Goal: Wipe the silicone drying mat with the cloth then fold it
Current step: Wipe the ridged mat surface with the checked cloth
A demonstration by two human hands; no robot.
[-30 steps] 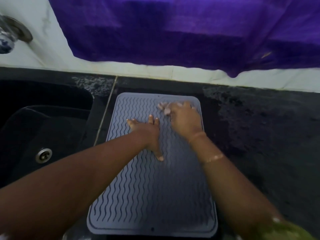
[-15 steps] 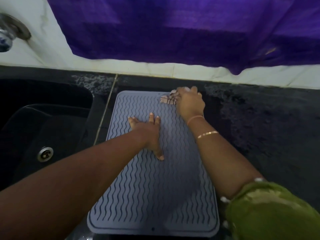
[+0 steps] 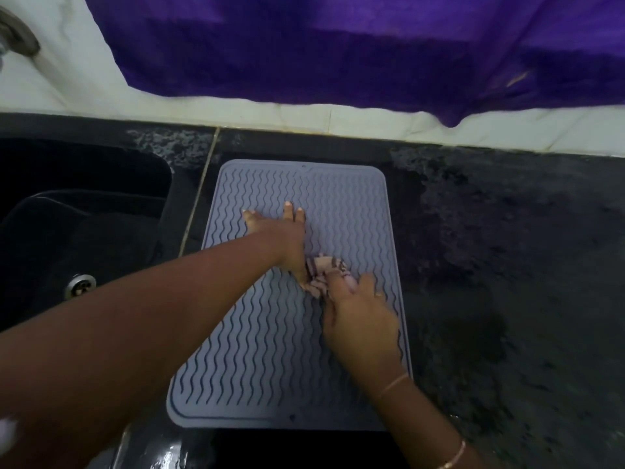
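Observation:
A grey silicone drying mat [image 3: 270,377] with wavy ridges lies flat on the black countertop, its long side running away from me. My left hand [image 3: 282,238] presses flat on the mat's upper middle, fingers spread. My right hand [image 3: 358,316] is on the mat's right middle, gripping a small bunched cloth [image 3: 324,270], pale pink with dark stripes, against the ridges. The cloth touches the thumb side of my left hand. Part of the cloth is hidden under my right fingers.
A black sink [image 3: 67,231] with a metal drain [image 3: 79,286] sits left of the mat. A purple cloth [image 3: 338,45] hangs on the white wall behind. The dark countertop [image 3: 507,265] right of the mat looks wet. A metal tap fitting [image 3: 17,38] is at top left.
My right hand has drawn the cloth from the mat's far right corner toward me to its middle. My left hand stayed flat in place.

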